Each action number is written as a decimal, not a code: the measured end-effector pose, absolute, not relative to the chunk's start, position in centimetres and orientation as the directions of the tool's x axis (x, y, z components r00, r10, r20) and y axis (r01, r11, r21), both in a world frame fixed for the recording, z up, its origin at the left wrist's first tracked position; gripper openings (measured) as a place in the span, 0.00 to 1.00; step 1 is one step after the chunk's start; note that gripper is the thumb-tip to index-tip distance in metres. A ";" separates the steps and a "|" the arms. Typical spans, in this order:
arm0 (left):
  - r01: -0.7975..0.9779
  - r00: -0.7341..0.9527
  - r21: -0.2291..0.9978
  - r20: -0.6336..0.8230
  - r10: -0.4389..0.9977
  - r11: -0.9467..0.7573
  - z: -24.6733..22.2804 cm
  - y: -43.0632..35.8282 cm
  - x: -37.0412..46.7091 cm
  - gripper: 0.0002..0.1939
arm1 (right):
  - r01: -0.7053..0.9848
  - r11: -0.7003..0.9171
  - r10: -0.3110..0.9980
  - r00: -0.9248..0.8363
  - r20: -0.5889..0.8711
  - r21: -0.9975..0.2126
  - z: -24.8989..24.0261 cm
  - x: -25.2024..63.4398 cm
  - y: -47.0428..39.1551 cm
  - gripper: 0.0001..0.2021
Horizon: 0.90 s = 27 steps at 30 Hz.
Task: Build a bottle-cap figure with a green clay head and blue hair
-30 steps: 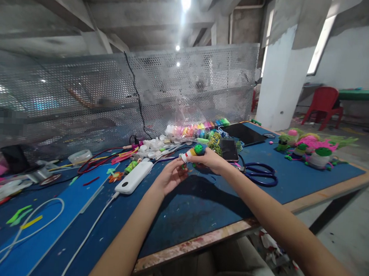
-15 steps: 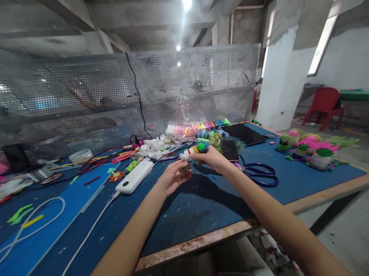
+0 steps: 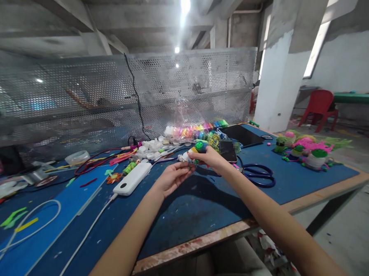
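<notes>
Over the blue table mat, my right hand grips a small figure-like piece, white at its left end, yellow in the middle, green and blue at the top. The fingers hide part of it. Just below and to the left is my left hand, its fingertips drawn together against the underside of that piece. Whatever lies between those fingertips is too small to make out. Behind the hands rests a dark phone. Blue-handled scissors lie right of my right hand.
A white power bank with a cable lies at left, beside a blue board. White caps and bagged colourful clay line the perforated screen. Pink and green crafts stand at right, near the wooden table edge.
My left fingers have closed in on the underside of the piece, and my right fingers cover more of it. The whole view has shifted slightly.
</notes>
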<state>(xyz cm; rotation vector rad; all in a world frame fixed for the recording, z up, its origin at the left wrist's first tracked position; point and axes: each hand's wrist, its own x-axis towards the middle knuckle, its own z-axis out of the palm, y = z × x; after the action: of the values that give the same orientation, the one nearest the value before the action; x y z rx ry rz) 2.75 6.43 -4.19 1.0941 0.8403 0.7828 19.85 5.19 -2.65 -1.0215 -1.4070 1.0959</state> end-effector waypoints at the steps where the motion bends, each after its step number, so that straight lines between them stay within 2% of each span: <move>1: -0.124 0.471 0.955 -0.184 0.863 0.271 -4.2 6.5 2.7 0.14 | 0.032 0.230 0.969 -0.100 0.226 -0.973 -2.6 19.9 5.2 0.07; 9: -0.174 0.473 0.940 -0.182 0.862 0.294 -4.3 6.5 2.5 0.12 | 0.085 0.295 0.954 -0.085 0.288 -0.952 -2.3 19.9 4.8 0.12; 15: -0.239 0.581 0.884 -0.201 0.789 0.401 -3.8 5.6 2.6 0.25 | 0.212 0.325 0.942 -0.156 0.297 -0.922 -1.8 20.6 4.3 0.14; 19: -0.303 0.565 0.849 -0.205 0.799 0.433 -3.9 5.9 2.7 0.30 | 0.361 0.321 0.937 -0.256 0.238 -0.875 -0.5 21.8 4.2 0.14; 23: -0.355 0.463 0.832 -0.239 0.854 0.426 -4.3 6.8 2.5 0.24 | 0.564 0.332 0.930 -0.329 0.163 -0.756 2.4 23.9 5.1 0.09; 27: -0.373 0.388 0.819 -0.290 0.875 0.437 -4.6 7.3 2.5 0.16 | 0.744 0.260 0.964 -0.237 0.121 -0.615 5.1 26.6 6.3 0.08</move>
<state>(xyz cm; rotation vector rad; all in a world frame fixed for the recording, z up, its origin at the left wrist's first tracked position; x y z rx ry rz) 2.51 7.32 -4.56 0.7344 0.8085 0.8913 26.61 6.33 5.05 -1.5440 -2.0566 0.6065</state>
